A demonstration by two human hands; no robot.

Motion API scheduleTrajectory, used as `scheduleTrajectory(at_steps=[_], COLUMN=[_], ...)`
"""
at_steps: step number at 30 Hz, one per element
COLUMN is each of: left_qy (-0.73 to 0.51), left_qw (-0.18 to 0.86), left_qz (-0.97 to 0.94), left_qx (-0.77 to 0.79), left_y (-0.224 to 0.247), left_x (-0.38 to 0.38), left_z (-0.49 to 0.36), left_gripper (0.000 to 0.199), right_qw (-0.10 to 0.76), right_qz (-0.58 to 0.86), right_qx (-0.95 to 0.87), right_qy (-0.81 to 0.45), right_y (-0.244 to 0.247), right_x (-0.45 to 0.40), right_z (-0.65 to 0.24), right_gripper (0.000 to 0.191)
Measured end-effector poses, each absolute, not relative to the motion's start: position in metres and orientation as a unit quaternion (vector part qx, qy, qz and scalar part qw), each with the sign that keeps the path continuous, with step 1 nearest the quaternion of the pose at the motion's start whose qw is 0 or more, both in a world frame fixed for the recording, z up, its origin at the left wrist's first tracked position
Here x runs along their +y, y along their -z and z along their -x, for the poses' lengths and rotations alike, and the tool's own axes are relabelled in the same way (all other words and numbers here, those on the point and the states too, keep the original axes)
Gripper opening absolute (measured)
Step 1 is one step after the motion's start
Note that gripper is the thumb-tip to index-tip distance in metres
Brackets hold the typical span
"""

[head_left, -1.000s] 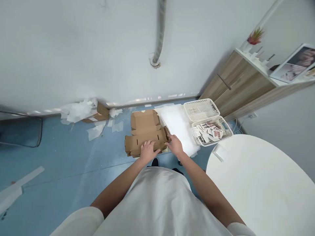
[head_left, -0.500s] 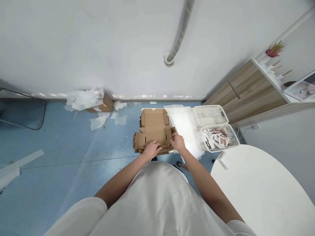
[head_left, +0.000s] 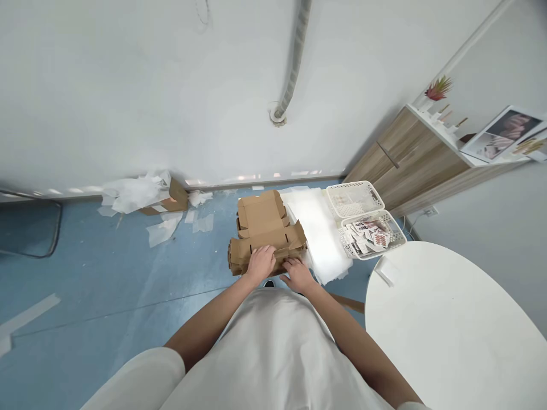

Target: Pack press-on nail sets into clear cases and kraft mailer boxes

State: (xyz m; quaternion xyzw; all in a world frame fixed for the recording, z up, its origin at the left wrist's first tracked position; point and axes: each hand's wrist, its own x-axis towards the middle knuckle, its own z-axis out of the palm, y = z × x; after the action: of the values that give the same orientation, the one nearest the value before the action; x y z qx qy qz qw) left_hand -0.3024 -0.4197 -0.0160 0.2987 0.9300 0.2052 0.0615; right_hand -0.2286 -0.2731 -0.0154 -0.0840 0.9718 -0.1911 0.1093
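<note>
A brown cardboard mailer box [head_left: 261, 215], partly folded, lies in front of me on several more pieces of flat brown cardboard. Its near panel is tilted up, with dark slots showing and a raised flap at the right end. My left hand [head_left: 260, 264] grips the near panel around its middle, fingers bent over the cardboard. Beside it, my right hand [head_left: 298, 275] touches the box's near right part, thumb held apart from the fingers. Some fingertips are hidden against the cardboard.
White packing sheets [head_left: 318, 233] lie right of the box. Two white baskets [head_left: 356, 196] stand beyond, the nearer holding printed packets [head_left: 367, 234]. A round white table [head_left: 453, 319] is at right, a wooden cabinet [head_left: 414, 154] behind. An open carton [head_left: 177, 196] with paper sits on the floor.
My right hand has moved from the box's right end inward and nearer to me, beside the left. The near panel and right flap are tilted up more. The view has shifted slightly.
</note>
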Motion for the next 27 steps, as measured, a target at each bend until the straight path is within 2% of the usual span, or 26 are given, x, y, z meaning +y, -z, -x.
scheduleTrajectory(at_steps=[2,4,7,9,12,15,19,24,27], left_qy=[-0.219,-0.232,-0.256,-0.277,-0.306,-0.321,-0.320,-0.332,-0.358], left_qw=[0.050,0.039,0.024,0.018,0.021,0.054,0.120,0.155,0.123], left_qz=[-0.290,-0.281,-0.283,-0.288,-0.293,-0.314,-0.344,-0.357,-0.339], left_qx=[0.930,0.930,0.924,0.917,0.905,0.892,0.875,0.860,0.861], left_y=[0.011,0.006,0.000,-0.003,-0.004,-0.003,-0.003,-0.013,-0.021], left_x=[-0.421,-0.422,-0.423,-0.422,-0.417,-0.409,-0.394,-0.377,-0.369], left_z=[0.300,0.297,0.291,0.287,0.278,0.269,0.259,0.256,0.260], left_gripper=[0.018,0.018,0.017,0.017,0.017,0.019,0.024,0.022,0.040], right_qw=[0.112,0.092,0.007,-0.044,-0.027,-0.039,0.010,0.021,0.021], right_qz=[0.065,0.036,-0.053,-0.111,-0.181,-0.248,-0.266,-0.260,-0.270], right_qx=[0.962,0.931,0.836,0.788,0.792,0.832,0.900,0.922,0.919], right_qy=[0.241,0.351,0.547,0.604,0.583,0.495,0.346,0.286,0.286], right_y=[0.025,0.027,0.013,-0.003,-0.030,-0.052,-0.066,-0.061,-0.057], right_x=[-0.272,-0.265,-0.254,-0.249,-0.243,-0.238,-0.229,-0.209,-0.194], right_z=[0.224,0.221,0.223,0.226,0.232,0.236,0.235,0.216,0.195], right_gripper=[0.040,0.054,0.068,0.074,0.080,0.061,0.042,0.045,0.047])
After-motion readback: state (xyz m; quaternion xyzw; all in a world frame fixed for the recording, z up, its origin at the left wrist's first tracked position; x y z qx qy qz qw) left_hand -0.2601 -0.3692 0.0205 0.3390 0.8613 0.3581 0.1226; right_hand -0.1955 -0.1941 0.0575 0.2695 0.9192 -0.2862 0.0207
